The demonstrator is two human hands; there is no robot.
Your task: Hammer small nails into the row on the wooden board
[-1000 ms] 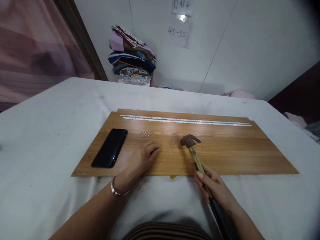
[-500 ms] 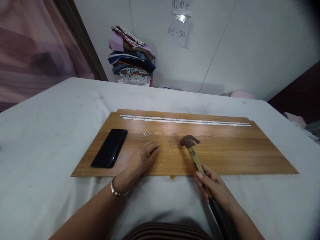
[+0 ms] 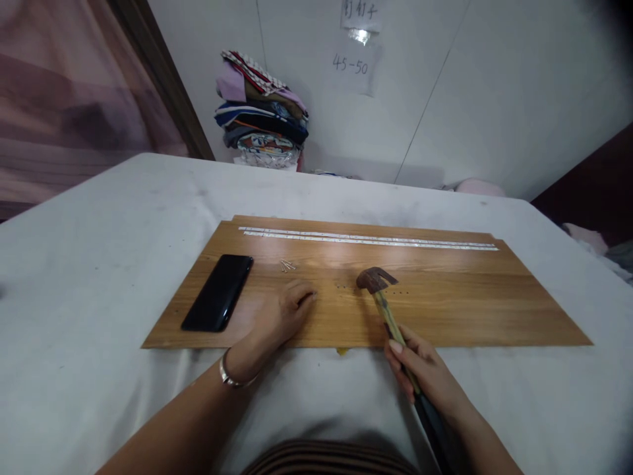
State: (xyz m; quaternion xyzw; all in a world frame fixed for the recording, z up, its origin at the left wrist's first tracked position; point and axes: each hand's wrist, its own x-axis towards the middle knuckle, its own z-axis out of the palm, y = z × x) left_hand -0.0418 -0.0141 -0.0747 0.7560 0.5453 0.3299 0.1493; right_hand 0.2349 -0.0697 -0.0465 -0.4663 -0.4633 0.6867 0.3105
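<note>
My right hand (image 3: 422,366) is wrapped round the handle of a claw hammer (image 3: 378,280), whose rusty head is tilted over the middle of a wooden board (image 3: 455,303). Resting on that board left of the hammer, my left hand (image 3: 293,307) has its thumb and fingers pinched together. Whatever is between those fingertips is too small to name. A few loose nails (image 3: 287,266) lie just beyond the left hand. Small dark dots (image 3: 341,287) run in a row across the board, partly covered by the hammer head.
A black phone (image 3: 218,293) lies on the board's left side. Two white marked strips (image 3: 368,240) stretch along its far edge. The board sits on a white-covered table (image 3: 99,264). Folded clothes (image 3: 264,109) are stacked by the wall behind, where paper notes (image 3: 352,64) hang.
</note>
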